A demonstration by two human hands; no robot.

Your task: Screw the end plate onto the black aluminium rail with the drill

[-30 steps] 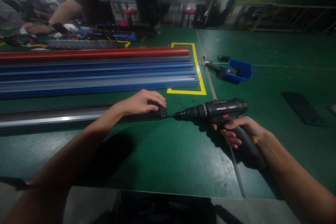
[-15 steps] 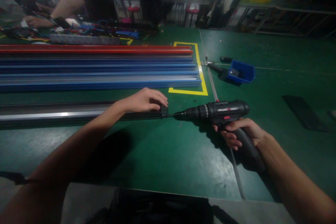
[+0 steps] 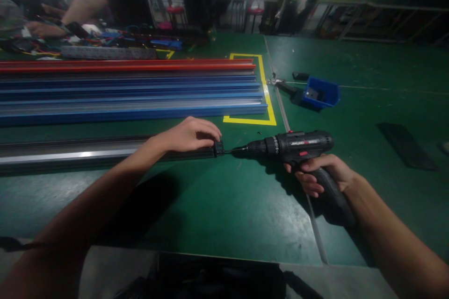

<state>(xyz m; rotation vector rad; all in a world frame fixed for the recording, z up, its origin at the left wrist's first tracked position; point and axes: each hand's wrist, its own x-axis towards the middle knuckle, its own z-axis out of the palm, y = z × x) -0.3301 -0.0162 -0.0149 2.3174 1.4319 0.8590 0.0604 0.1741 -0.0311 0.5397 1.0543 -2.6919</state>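
Observation:
A long black profile with a silver strip (image 3: pixel 87 153) lies along the green table, reaching in from the left. At its right end sits a small black end cap (image 3: pixel 219 147). My left hand (image 3: pixel 191 134) rests over that end, fingers curled and the fingertips closed on the end cap. My right hand (image 3: pixel 315 175) is wrapped round the grip of a black cordless drill (image 3: pixel 301 145), which points left. The drill's thin bit (image 3: pixel 229 151) meets the end cap's outer face; whether a screw is there is too small to tell.
Red profiles (image 3: pixel 140 65) and blue profiles (image 3: pixel 140 103) lie behind, their ends inside yellow tape (image 3: pixel 249 121). A blue bin (image 3: pixel 322 92) stands back right beside a toggle clamp (image 3: pixel 277 81). A dark flat piece (image 3: pixel 405 146) lies far right. A co-worker's arm (image 3: pixel 82 7) is at back left.
Both hands, the drill and the profile hold nearly the same places. The whole view has shifted slightly; the bit stays at the end cap.

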